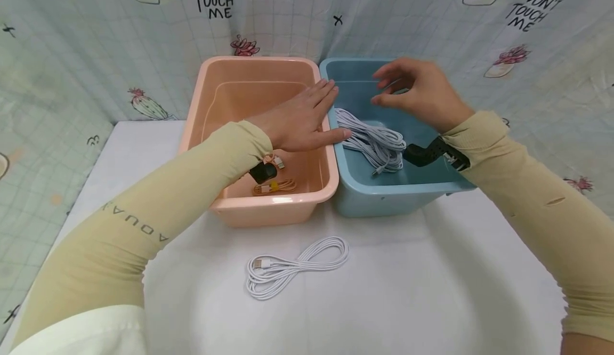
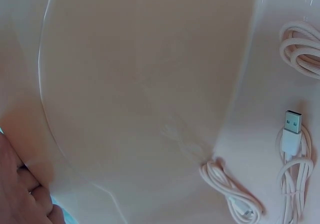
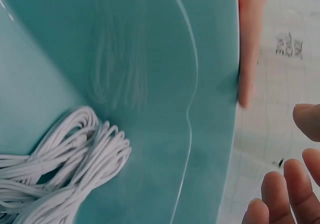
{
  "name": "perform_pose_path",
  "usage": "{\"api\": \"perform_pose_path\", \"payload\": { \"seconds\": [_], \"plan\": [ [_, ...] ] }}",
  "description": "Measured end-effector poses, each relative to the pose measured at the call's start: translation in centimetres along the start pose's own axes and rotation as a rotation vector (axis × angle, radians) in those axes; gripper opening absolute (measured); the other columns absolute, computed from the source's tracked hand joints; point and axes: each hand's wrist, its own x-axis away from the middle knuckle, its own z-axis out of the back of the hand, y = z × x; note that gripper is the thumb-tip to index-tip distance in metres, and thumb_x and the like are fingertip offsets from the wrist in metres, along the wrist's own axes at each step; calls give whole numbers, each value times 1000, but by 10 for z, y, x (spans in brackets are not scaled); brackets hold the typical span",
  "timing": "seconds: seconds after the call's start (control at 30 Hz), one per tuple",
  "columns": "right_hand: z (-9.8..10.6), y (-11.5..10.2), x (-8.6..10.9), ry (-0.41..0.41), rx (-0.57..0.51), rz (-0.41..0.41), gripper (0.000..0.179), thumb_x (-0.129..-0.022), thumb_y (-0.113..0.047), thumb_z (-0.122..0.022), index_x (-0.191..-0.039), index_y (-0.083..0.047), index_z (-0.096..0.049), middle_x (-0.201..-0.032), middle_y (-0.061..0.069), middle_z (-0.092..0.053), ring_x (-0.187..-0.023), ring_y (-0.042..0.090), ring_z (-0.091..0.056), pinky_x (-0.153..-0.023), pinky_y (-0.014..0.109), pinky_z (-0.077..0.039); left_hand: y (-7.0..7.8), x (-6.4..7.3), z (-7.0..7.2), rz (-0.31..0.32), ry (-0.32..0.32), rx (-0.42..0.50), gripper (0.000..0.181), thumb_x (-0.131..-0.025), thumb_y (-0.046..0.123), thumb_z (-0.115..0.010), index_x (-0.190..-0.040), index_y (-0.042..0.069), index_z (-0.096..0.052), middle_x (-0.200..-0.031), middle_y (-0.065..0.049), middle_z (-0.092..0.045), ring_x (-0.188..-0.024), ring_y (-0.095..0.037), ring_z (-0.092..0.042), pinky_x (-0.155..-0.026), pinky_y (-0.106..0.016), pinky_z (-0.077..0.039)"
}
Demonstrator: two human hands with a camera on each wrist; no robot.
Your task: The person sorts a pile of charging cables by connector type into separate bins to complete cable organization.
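Observation:
My left hand (image 1: 302, 118) lies with straight fingers across the right rim of the peach bin (image 1: 273, 203), its thumb and fingertips reaching the blue bin's edge. Over the blue bin (image 1: 384, 190) my right hand (image 1: 417, 94) hovers, fingers loosely bent and holding nothing. Bundled white cables (image 1: 376, 142) lie inside the blue bin, below the right hand; the right wrist view shows these coiled cables (image 3: 65, 169) too. In the peach bin sit several small coiled cables, among them one with a USB plug (image 2: 291, 129) and one with a yellow tie (image 1: 274, 186).
A coiled white cable (image 1: 297, 264) with a USB plug lies on the white tabletop (image 1: 408, 291) in front of the bins. The two bins stand side by side. Behind them hangs a printed curtain (image 1: 288, 14).

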Motion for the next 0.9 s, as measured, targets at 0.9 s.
{"api": "perform_pose_path", "payload": {
  "seconds": [0.9],
  "plan": [
    [-17,-57,62,-73,-107,322,34,-84,-3,-83,-116,-6,-73,-101,4,-72,-86,8,-67,-76,15,-56,1,0,-1,-5,23,-1,97,-102,69,-35,-167,4,-2,-177,-13,3,-166,-27,7,-136,-45,-3]
  ]
}}
